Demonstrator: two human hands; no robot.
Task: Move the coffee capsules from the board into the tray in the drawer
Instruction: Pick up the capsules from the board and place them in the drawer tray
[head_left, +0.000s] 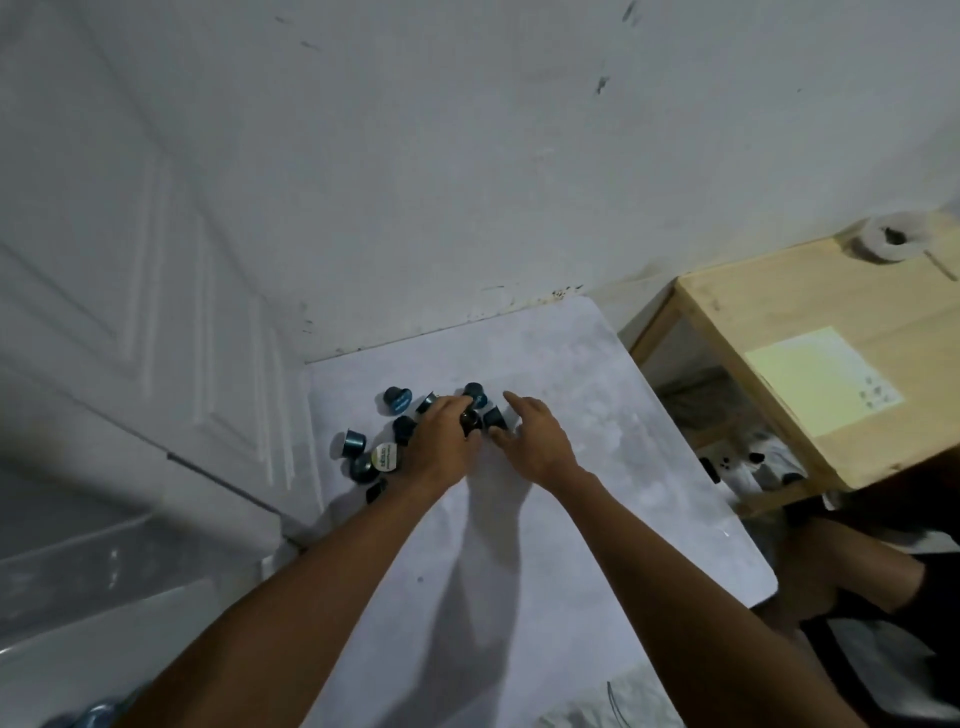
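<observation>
Coffee capsules (397, 399) mid-frame: dark blue to teal, metallic sheen; one (386, 458) shows a pale cream lid with dark print. Board (597, 493) under them: pale grey-white, faint marbled mottling. Wall (467, 156) across the top: white, dark scuff marks. Door (130, 260) at left: white, raised panel pattern. Wooden desk (779, 322) at right: light tan, with a pale yellow sheet (815, 382). Tape roll (885, 240) at upper right: white.

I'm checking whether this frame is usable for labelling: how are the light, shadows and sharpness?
Head view: dim, cool light; arm shadows fall on the board below the left hand and right hand; capsules look soft and slightly blurred; wide-angle bending shows at the door and edges.
</observation>
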